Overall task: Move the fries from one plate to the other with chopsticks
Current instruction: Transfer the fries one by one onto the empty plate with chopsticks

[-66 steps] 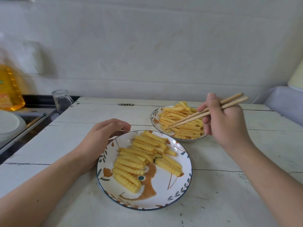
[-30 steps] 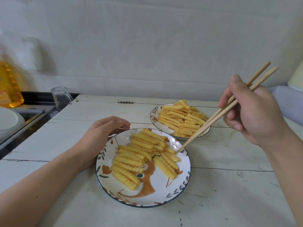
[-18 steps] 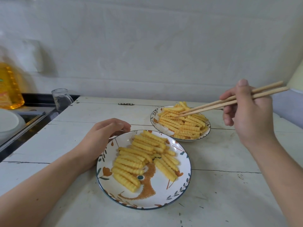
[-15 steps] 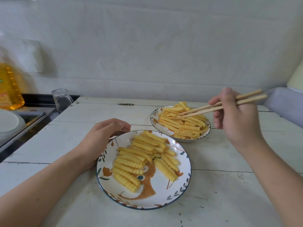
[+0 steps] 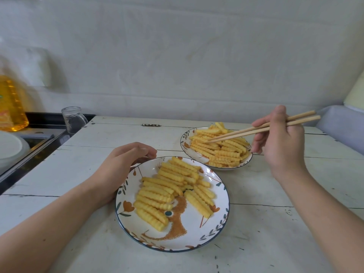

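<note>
Because the pair of pale wooden chopsticks [image 5: 256,130] meets the heap of yellow crinkle-cut fries [image 5: 220,147] at a shallow slant, a fry can slip free. Long axis: tips left, butts right. The right hand [image 5: 279,142] pinches them; the left hand [image 5: 124,166], fingers loosely curled, touches the near white patterned plate [image 5: 197,241]. The heap sits on the far white plate [image 5: 185,138].

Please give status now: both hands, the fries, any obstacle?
Right hand grips chopsticks, tips down in far plate's fries. Left hand steadies near plate, holding nothing. No obstacle between plates.
</note>
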